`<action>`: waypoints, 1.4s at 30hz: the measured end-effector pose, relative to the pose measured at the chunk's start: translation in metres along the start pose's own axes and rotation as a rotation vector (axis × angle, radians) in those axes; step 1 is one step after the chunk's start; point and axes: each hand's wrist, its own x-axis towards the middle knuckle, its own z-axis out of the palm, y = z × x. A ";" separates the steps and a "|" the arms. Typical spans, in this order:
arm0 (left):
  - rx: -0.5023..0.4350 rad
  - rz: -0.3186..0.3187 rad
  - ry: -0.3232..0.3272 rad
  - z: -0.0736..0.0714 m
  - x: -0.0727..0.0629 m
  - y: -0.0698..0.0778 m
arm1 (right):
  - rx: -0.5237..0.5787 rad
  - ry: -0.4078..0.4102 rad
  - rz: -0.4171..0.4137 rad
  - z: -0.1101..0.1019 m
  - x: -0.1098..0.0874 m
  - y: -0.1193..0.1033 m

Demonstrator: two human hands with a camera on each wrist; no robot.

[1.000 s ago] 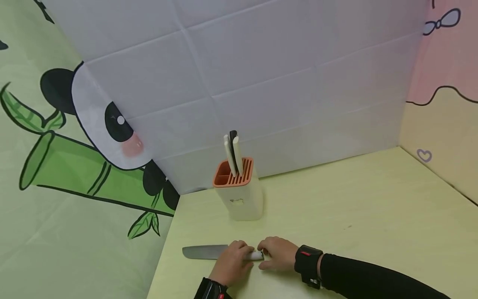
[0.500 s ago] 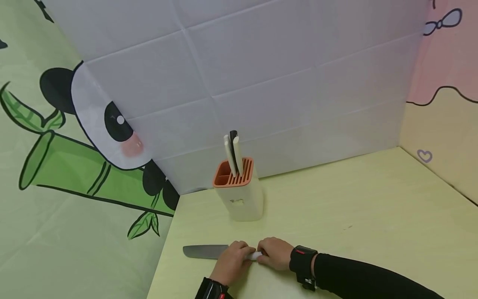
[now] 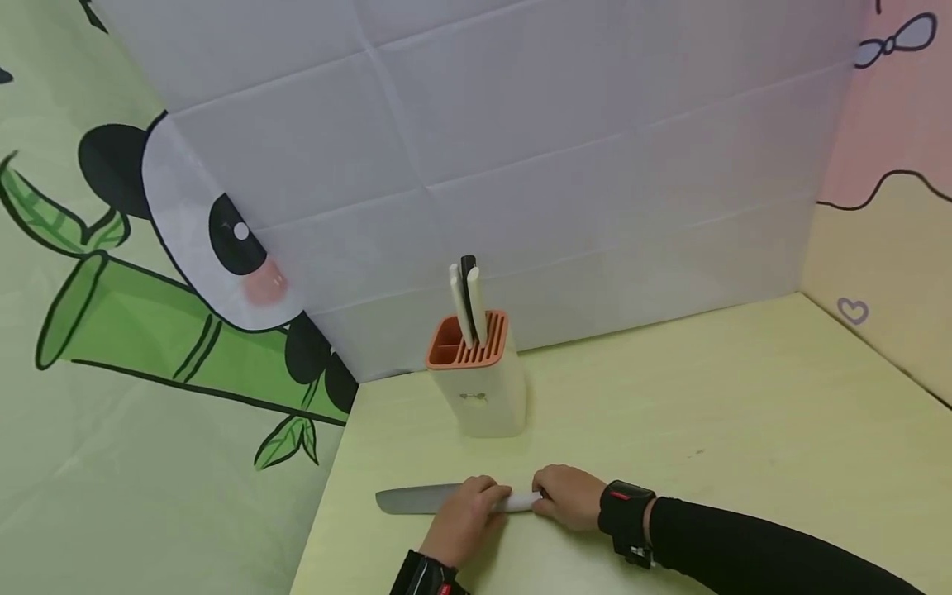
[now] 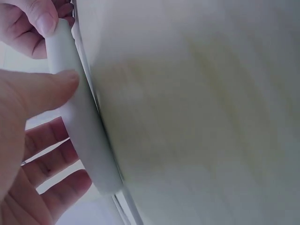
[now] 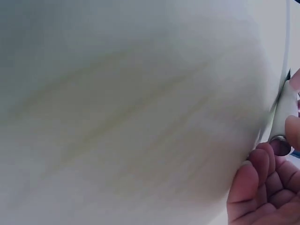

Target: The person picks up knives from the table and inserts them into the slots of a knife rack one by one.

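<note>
A broad-bladed knife (image 3: 420,499) with a white handle (image 3: 521,502) lies along the front of the table, blade pointing left. My left hand (image 3: 464,514) grips the handle near the blade. In the left wrist view its thumb (image 4: 58,91) lies over one side of the handle and its fingers (image 4: 65,190) are curled on the other. At the butt end my right hand (image 3: 568,497) pinches the handle. The metal end cap (image 5: 280,144) shows between my right fingers (image 5: 246,183) and thumb (image 5: 293,131).
Behind the hands stands a cream knife block (image 3: 487,401) with an orange slotted top; white and black handles (image 3: 476,306) rise from it. A white printed backdrop (image 3: 565,207) borders the table (image 3: 706,413) at the back. The table's left edge lies beyond the blade tip.
My right hand closed in on the handle's end, then moved right. The knife has slid slightly right, showing more handle past my left hand, which stays nearly in place.
</note>
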 end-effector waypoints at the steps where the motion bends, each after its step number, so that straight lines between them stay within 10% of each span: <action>1: -0.001 0.001 -0.001 0.000 0.000 0.002 | -0.005 0.004 -0.003 -0.002 -0.002 0.002; 42: 0.141 0.086 -0.063 0.001 0.024 0.023 | 0.087 -0.014 -0.048 -0.027 -0.030 0.029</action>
